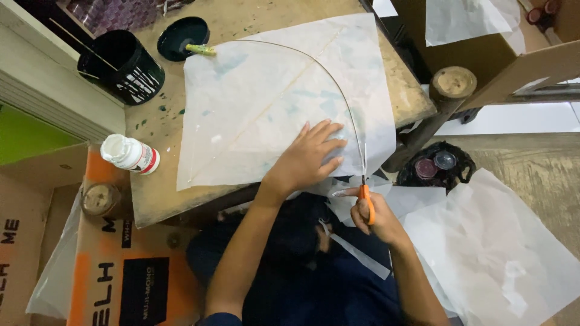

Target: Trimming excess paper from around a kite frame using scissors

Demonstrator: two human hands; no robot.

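Translucent white paper kite (272,102), faintly blue-smudged, thin curved stick across it

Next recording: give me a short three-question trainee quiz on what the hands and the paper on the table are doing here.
1. True or false: the left hand lies flat on the white paper sheet.
2. What does the right hand hold? A) a brush B) orange-handled scissors C) a white bottle
3. Which thing stands nearest the table edge left of the sheet: the black bucket or the white bottle?

Key
1. True: palm down, fingers spread on the sheet.
2. B: blades at the sheet's edge beside the thin curved stick.
3. The white bottle.
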